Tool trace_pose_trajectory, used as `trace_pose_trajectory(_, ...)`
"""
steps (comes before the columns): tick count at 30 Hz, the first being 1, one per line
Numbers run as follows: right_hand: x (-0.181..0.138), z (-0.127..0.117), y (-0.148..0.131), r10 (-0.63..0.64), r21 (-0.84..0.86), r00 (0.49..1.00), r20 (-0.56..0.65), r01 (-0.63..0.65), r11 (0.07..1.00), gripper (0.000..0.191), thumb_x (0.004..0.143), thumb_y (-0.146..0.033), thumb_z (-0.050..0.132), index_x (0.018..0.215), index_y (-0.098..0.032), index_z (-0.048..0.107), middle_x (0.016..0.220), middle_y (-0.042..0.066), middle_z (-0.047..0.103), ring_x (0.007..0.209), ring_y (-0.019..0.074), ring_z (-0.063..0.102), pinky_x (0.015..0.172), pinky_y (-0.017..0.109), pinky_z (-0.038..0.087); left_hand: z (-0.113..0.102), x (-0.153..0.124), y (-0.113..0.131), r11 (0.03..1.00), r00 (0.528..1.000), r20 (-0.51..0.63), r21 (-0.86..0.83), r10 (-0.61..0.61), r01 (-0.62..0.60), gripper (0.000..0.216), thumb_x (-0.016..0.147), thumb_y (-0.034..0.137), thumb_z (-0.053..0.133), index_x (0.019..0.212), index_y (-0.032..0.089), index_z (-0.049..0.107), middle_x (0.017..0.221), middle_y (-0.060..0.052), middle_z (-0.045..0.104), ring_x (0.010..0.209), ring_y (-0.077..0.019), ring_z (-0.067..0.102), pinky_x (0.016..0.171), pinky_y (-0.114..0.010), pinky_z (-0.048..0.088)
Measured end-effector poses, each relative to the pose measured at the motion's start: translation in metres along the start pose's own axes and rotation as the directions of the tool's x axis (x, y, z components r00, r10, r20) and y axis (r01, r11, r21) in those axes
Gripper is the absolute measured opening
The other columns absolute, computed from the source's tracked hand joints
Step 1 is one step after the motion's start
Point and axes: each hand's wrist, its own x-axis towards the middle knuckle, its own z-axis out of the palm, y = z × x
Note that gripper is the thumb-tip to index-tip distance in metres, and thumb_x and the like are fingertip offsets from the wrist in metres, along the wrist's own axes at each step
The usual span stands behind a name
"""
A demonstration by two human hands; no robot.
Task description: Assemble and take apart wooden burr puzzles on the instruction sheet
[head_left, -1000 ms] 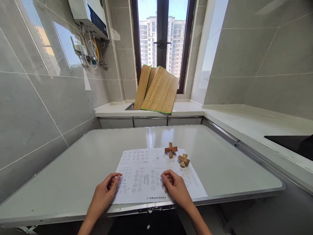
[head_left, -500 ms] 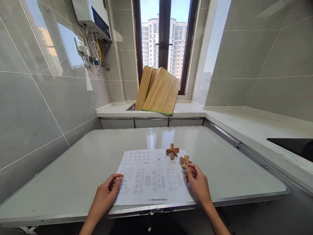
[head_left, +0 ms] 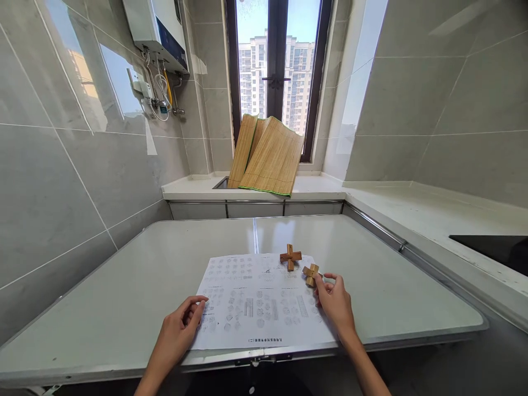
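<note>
A printed paper sheet [head_left: 247,336] with rows of small diagrams lies on the table. Curled at its left edge, my left hand [head_left: 180,324] has thumb and index finger closed on the paper. Over the sheet's right side, my right hand [head_left: 336,302] has its thumb and fingertips at the right end of a light wooden burr puzzle [head_left: 311,274], partly covering it. The fingers look closed on that piece, which sits low at the sheet's upper right. Just up and left of it, a darker cross-shaped wooden burr puzzle [head_left: 290,257] rests on the paper, untouched.
The white folding table [head_left: 124,308] has a centre seam and a metal front edge. Behind it, a folded bamboo mat [head_left: 272,157] leans on the white counter [head_left: 317,184] by the window. A counter with a black panel [head_left: 495,250] runs along the right. A water heater [head_left: 159,33] hangs upper left.
My right hand has shifted slightly right, with its fingers now at the light puzzle's right end, and that puzzle has turned a little. My left hand has stayed in place.
</note>
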Motion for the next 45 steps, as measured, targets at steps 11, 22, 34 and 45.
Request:
trace_pose_trajectory(11,0.003,0.001,0.0,-0.023,-0.123,1.0,0.008,0.023,0.992,0.039,0.096,-0.063,0.047,0.091,-0.025,0.058,0.069,0.001,0.075,0.062,0.0236,0.071,0.063,0.032,0.047,0.002,0.001,-0.005,1.0,1.0,-0.003,-0.008,0.01,-0.01,0.062,0.089,0.075,0.049,0.106,0.021,0.075,0.065,0.001,0.057,0.061,-0.0176,0.049,0.06,-0.027,0.042)
trace_pose_trajectory(22,-0.02,0.002,-0.018,-0.305,0.249,0.945,0.113,0.27,0.93,0.047,0.097,-0.07,0.052,0.095,-0.024,0.06,0.073,0.003,0.071,0.057,0.0209,0.062,0.063,0.033,0.049,0.007,-0.003,-0.003,0.99,0.989,-0.017,-0.006,0.144,-0.144,0.055,0.095,0.07,0.05,0.104,0.023,0.076,0.07,-0.001,0.066,0.061,-0.0182,0.055,0.059,-0.027,0.046)
trace_pose_trajectory(34,-0.081,0.021,-0.06,-0.511,0.554,0.774,0.374,0.255,0.792,0.038,0.107,-0.056,0.049,0.117,-0.021,0.059,0.071,-0.001,0.062,0.059,0.0165,0.059,0.057,0.028,0.045,0.052,-0.01,0.09,0.914,0.902,0.288,-0.343,0.322,-0.217,0.073,0.079,0.03,0.083,0.147,0.031,0.056,0.144,-0.01,0.064,0.116,-0.0273,0.065,0.105,-0.045,0.053)
trace_pose_trajectory(45,-0.087,0.029,-0.066,-0.399,0.575,0.695,0.598,-0.025,0.818,0.06,0.097,-0.076,0.051,0.104,-0.019,0.066,0.074,0.003,0.064,0.058,0.0159,0.057,0.054,0.027,0.047,0.052,-0.009,0.103,0.869,0.887,0.179,-0.356,0.425,-0.344,0.062,0.081,0.032,0.082,0.138,0.028,0.06,0.133,-0.007,0.072,0.124,-0.0305,0.067,0.114,-0.049,0.05)
